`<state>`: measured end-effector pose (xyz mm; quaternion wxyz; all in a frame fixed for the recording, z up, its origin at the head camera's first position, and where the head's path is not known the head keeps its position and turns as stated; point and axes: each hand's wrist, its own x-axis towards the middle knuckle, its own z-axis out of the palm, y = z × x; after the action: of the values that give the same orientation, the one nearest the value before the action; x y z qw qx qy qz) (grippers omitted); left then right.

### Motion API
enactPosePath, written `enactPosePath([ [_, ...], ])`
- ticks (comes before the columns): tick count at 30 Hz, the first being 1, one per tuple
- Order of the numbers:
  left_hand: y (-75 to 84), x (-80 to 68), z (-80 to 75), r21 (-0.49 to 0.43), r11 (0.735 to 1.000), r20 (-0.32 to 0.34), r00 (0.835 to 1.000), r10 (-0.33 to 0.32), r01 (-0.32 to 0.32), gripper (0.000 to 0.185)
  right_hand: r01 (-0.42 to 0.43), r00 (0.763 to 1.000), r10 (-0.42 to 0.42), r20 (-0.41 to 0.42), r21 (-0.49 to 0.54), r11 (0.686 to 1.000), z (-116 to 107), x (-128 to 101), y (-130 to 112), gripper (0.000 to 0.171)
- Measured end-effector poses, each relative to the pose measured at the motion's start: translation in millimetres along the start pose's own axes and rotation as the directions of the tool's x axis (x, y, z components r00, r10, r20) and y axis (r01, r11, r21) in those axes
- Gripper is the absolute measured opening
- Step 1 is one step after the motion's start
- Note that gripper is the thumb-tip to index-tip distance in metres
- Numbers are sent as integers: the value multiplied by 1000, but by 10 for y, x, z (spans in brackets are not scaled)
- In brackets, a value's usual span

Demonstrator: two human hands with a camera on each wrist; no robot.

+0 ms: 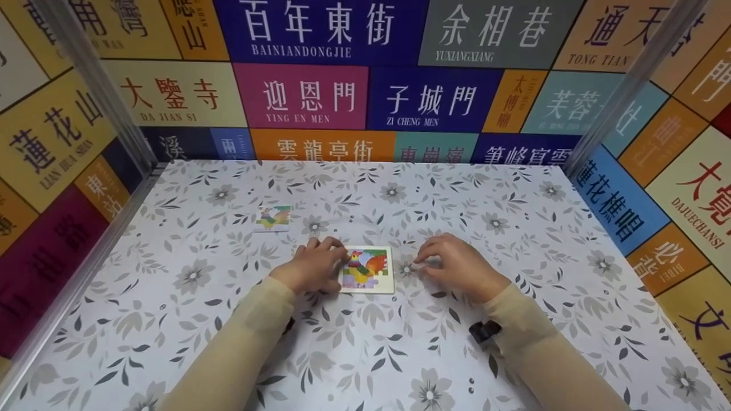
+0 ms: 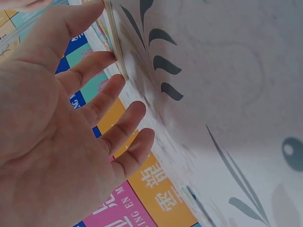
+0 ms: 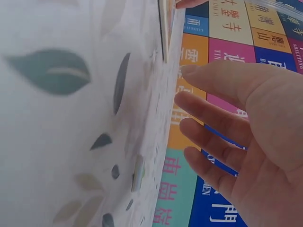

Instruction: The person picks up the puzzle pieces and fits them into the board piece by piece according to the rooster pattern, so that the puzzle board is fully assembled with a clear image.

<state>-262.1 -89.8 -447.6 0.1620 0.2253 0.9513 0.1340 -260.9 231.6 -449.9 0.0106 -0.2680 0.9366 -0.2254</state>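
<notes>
A small jigsaw puzzle board [image 1: 385,284] with a cream frame lies flat on the table, its colourful rooster picture partly covering it. Bare cream backing shows along its right side. My left hand [image 1: 313,267] is at the board's left edge; in the left wrist view, the thumb and index fingertips touch that edge [image 2: 117,42], and the other fingers spread loosely. Just right of the board, my right hand [image 1: 460,267] hovers over the cloth, thumb and fingers apart with nothing between them. A thin flat piece [image 3: 138,173] lies beneath its fingers in the right wrist view.
Another rooster puzzle part [image 1: 272,218] rests behind the left hand, farther back on the table. A white cloth [image 1: 365,354] with grey flowers and leaves covers the tabletop. Colourful panels with Chinese characters [image 1: 300,97] rise along the back and both sides.
</notes>
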Motion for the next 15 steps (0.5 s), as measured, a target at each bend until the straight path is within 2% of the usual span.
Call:
enactPosePath([
  [8,16,-6,5,-2,1000,14,1000,-27,27,59,-42,999,42,-7,-38,998,-51,-77,160,20],
  [15,25,-9,0,-11,1000,-8,1000,9,-9,58,-49,998,47,-37,-54,997,-122,-110,299,18],
])
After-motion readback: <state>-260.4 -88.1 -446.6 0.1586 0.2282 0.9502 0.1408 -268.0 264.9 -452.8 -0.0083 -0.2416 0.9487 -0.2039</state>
